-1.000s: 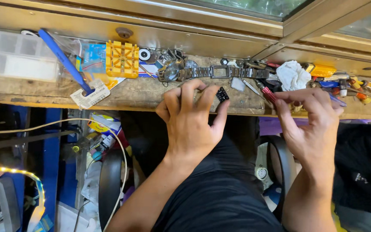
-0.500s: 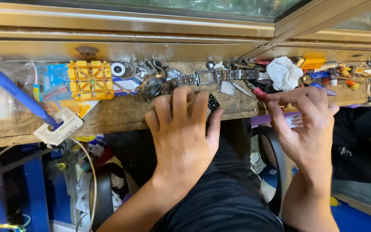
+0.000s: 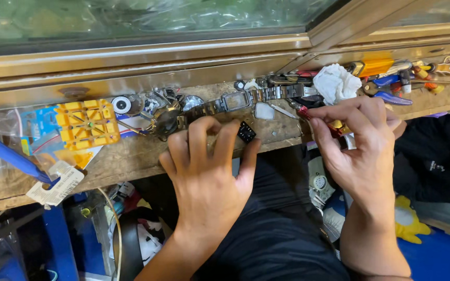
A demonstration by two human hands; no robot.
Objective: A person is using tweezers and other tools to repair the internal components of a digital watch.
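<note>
A blue-handled tool (image 3: 6, 156) lies at the worn wooden counter's (image 3: 131, 161) left end above a white tag (image 3: 55, 186). Next sits a yellow plastic gridded holder (image 3: 87, 123) on blue packaging. The left hand (image 3: 207, 177) lies flat at the counter's front edge, its grip pinching a small black block (image 3: 246, 132). Behind it stretches a steel-link watch (image 3: 238, 100). The right hand (image 3: 363, 145) grips a red-handled screwdriver (image 3: 308, 113) near crumpled white tissue (image 3: 337, 83)
</note>
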